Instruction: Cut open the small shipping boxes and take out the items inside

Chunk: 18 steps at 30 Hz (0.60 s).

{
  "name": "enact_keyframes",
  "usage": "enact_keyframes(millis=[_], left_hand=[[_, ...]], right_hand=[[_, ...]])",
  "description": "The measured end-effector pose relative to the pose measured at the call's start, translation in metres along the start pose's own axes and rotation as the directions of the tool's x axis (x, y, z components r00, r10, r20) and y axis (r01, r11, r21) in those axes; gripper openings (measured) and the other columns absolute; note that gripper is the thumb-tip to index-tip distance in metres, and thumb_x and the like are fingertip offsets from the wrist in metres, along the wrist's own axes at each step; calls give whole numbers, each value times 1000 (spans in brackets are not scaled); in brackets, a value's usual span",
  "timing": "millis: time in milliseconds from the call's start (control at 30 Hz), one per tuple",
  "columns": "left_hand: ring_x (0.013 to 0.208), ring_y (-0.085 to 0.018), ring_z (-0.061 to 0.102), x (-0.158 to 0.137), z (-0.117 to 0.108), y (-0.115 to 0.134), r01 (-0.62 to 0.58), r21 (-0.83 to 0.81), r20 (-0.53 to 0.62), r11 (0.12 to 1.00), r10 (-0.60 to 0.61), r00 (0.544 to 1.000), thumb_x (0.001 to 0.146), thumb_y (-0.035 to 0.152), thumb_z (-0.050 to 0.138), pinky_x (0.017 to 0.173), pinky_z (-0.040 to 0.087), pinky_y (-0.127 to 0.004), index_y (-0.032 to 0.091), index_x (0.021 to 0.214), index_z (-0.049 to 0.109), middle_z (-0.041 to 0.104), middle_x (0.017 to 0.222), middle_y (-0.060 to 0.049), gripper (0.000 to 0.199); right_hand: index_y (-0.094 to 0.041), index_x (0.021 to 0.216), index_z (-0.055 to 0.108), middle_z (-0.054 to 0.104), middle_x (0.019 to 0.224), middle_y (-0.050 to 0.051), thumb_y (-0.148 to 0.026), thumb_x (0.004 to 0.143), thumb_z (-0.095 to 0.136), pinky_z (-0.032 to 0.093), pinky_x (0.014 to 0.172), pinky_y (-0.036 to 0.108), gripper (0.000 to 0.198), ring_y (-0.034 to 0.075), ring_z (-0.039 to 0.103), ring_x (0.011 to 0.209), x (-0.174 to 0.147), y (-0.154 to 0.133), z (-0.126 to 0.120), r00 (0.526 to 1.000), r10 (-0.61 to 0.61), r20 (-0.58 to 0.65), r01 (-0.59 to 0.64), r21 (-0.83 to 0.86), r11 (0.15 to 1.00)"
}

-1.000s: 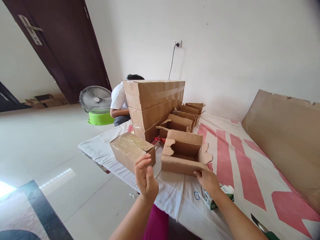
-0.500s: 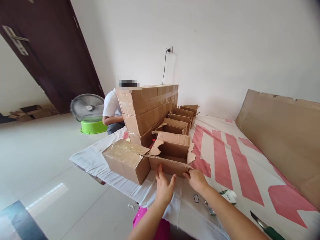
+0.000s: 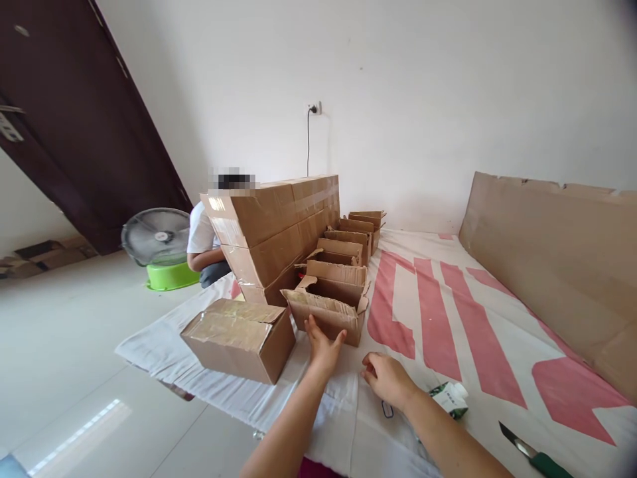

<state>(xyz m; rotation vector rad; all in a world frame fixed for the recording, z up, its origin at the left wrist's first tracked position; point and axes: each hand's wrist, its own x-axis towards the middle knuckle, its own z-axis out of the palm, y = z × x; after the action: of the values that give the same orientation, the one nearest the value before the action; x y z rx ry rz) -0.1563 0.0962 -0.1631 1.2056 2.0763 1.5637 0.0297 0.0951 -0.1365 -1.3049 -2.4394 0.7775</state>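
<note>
My left hand (image 3: 326, 350) rests against the front of an open cardboard box (image 3: 323, 318), its fingers and thumb spread. The box's front flap stands up, and its torn side flaps stick out. My right hand (image 3: 391, 380) hovers over the cloth just right of that box, apart from it. Its fingers are loosely curled, with nothing visible in them. Left of the open box lies a taped cardboard box (image 3: 239, 338). More open cardboard boxes (image 3: 341, 251) stand in a row behind, along a stack of taped boxes (image 3: 271, 232).
A utility knife (image 3: 532, 451) and a small white-green carton (image 3: 450, 398) lie on the sheet at right. A large cardboard panel (image 3: 547, 265) leans behind them. A person (image 3: 204, 239) crouches behind the stack, beside a fan (image 3: 159, 236) and a green basin (image 3: 172, 275).
My right hand has let go of the open box's corner and drawn back. My left hand stays at its front. The box sits farther from me and turned, and the camera view has shifted.
</note>
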Motion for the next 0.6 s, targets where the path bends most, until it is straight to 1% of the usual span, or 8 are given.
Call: enact_keyframes(millis=[67,167,233,300,367,467,533,600], left_hand=[[151,-36,-3,15,4,0,25,27,-14,999,-25,1000,76,38,70,120,17,-53,10,148,5,5,158,-30,102],[150,-36,-5,37,14,1,61,43,-25,997,-60,998,76,36,70,119,18,-52,7,148,2,-1,158,-32,103],[150,-37,-1,50,22,2,88,44,-23,995,-87,996,77,37,70,118,22,-52,9,149,0,-4,158,-32,104],[150,-39,8,63,29,1,116,39,-15,992,-116,993,77,39,70,115,27,-54,14,150,-1,-5,158,-30,105],[149,-40,15,74,35,-1,130,30,-1,991,-130,991,76,40,71,114,30,-55,19,151,-1,-2,159,-28,106],[149,-37,15,86,35,-8,107,13,29,994,-108,994,76,34,72,115,29,-52,20,152,3,7,160,-25,103],[150,-35,13,91,30,-12,71,-3,53,998,-70,996,78,29,71,118,25,-48,17,151,10,14,159,-23,96],[149,-35,15,94,24,-14,16,-26,81,1000,-14,997,82,27,69,119,24,-46,16,150,20,22,158,-21,84]], right_hand=[[-19,101,69,73,99,7,-26,85,60,44,79,27,20,21,67,92,0,1,1,1000,-8,7,8,-1,1000],[-19,99,69,73,99,7,-26,85,59,44,79,27,19,21,66,91,0,1,2,1000,-18,20,18,-10,1000],[-19,99,69,72,98,8,-25,85,59,44,79,28,19,21,66,91,0,1,2,999,-24,28,24,-18,1000],[-19,99,69,72,98,8,-25,85,59,44,79,28,19,21,65,92,0,1,2,999,-32,36,33,-26,999],[-18,98,69,72,99,8,-24,85,59,43,80,27,18,21,65,92,1,1,1,998,-40,44,41,-31,999],[-18,97,70,71,98,8,-24,84,59,43,80,27,17,20,64,92,2,1,0,997,-52,58,54,-37,998],[-18,96,70,70,98,8,-24,84,60,43,79,27,16,20,64,92,2,1,-1,996,-57,66,59,-41,997],[-18,94,70,70,98,8,-24,83,61,43,79,27,16,20,64,91,2,0,-2,996,-57,71,60,-45,997]])
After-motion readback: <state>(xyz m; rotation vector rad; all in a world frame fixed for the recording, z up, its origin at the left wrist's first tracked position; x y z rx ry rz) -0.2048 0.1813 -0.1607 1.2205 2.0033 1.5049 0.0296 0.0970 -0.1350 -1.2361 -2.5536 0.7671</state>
